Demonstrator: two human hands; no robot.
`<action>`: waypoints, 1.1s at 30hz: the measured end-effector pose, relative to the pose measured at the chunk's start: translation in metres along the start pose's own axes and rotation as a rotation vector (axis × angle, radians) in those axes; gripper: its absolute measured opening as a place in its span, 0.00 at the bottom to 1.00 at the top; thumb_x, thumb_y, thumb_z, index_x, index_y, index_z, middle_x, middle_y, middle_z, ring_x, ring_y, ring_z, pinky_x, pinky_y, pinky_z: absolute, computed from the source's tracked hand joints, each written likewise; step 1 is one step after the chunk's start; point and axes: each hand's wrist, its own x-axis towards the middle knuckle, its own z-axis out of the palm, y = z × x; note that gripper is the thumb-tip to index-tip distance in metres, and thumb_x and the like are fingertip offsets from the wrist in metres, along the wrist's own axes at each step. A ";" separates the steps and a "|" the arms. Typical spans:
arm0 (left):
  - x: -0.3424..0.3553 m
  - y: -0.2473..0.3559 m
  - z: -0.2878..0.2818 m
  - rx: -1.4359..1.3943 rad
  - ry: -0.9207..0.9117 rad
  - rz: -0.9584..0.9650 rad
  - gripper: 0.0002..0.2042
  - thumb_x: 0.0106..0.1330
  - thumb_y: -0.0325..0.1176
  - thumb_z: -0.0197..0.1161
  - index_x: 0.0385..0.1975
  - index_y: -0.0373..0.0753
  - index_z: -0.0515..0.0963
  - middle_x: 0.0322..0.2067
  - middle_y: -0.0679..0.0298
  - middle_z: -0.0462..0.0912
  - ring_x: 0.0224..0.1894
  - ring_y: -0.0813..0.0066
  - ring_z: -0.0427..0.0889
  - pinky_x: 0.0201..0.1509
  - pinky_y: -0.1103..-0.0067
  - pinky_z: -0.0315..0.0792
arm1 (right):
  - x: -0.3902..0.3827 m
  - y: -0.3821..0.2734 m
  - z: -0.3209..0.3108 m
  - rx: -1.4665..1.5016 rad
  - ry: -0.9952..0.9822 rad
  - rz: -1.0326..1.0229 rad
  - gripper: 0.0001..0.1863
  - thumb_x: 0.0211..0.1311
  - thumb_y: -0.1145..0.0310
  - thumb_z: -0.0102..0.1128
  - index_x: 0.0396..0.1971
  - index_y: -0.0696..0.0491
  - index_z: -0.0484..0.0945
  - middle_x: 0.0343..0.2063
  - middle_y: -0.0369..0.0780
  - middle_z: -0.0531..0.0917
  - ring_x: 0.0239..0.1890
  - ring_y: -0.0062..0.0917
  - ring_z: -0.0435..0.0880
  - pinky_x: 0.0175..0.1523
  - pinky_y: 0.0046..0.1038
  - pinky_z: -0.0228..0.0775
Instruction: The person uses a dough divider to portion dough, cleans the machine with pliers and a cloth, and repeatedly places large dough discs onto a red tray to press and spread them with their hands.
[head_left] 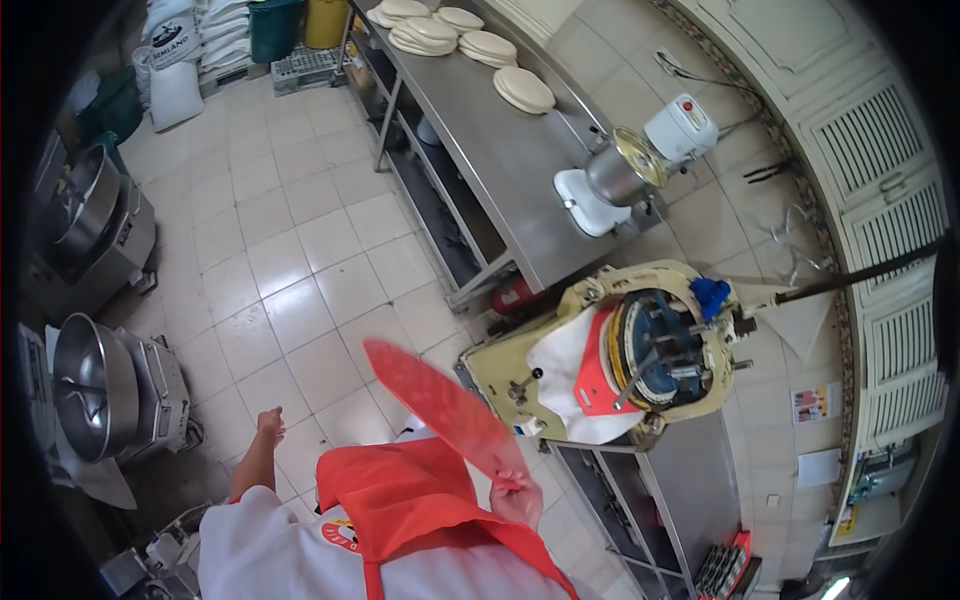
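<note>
A thin red plate, flat with a rounded end and slightly blurred, slants up and to the left from my right hand. My right fingers pinch its lower edge in front of my red apron. Out to the left, over the tiled floor, my left hand hangs free with loosely bent fingers and nothing visible in it. Just right of the plate stands a cream-coloured machine with a round blue and metal head. White cloth and a red panel lie against that head.
Flat dough rounds lie in stacks on a steel table, near a white tabletop mixer. Two large steel mixing bowls stand at left. A lower steel counter extends beyond the machine. White sacks are at the far left.
</note>
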 end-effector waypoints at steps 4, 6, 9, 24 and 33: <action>0.018 0.055 0.025 -0.121 -0.125 0.096 0.17 0.66 0.49 0.60 0.44 0.43 0.74 0.32 0.61 0.77 0.28 0.67 0.77 0.29 0.67 0.71 | 0.058 0.037 0.118 -0.155 -0.354 0.086 0.09 0.45 0.83 0.50 0.28 0.56 0.74 0.28 0.39 0.79 0.28 0.28 0.77 0.45 0.30 0.76; 0.018 0.080 0.066 -0.129 -0.191 0.110 0.16 0.65 0.49 0.61 0.41 0.44 0.73 0.31 0.63 0.77 0.27 0.69 0.77 0.26 0.70 0.70 | 0.120 0.048 0.161 -0.126 -0.501 0.097 0.10 0.43 0.84 0.50 0.27 0.55 0.74 0.25 0.38 0.77 0.28 0.26 0.75 0.45 0.30 0.75; 0.006 0.111 0.118 -0.115 -0.246 0.002 0.16 0.66 0.49 0.61 0.39 0.43 0.72 0.31 0.64 0.78 0.27 0.70 0.78 0.24 0.72 0.71 | 0.231 0.075 0.241 -0.078 -0.623 0.090 0.11 0.42 0.84 0.51 0.28 0.56 0.75 0.24 0.38 0.76 0.27 0.27 0.75 0.42 0.30 0.74; -0.031 0.605 0.253 0.217 -0.183 0.732 0.22 0.65 0.46 0.64 0.47 0.32 0.78 0.39 0.54 0.85 0.37 0.68 0.84 0.39 0.75 0.77 | 0.492 0.188 0.521 -0.951 -0.370 0.296 0.23 0.67 0.62 0.55 0.58 0.57 0.70 0.54 0.45 0.79 0.58 0.37 0.76 0.61 0.44 0.69; -0.100 0.932 0.541 0.553 -0.724 1.228 0.20 0.64 0.44 0.64 0.43 0.30 0.80 0.40 0.52 0.85 0.44 0.62 0.84 0.49 0.71 0.76 | 0.654 0.138 0.702 -2.212 0.354 -1.269 0.31 0.65 0.47 0.56 0.64 0.47 0.70 0.61 0.54 0.72 0.66 0.45 0.67 0.70 0.39 0.57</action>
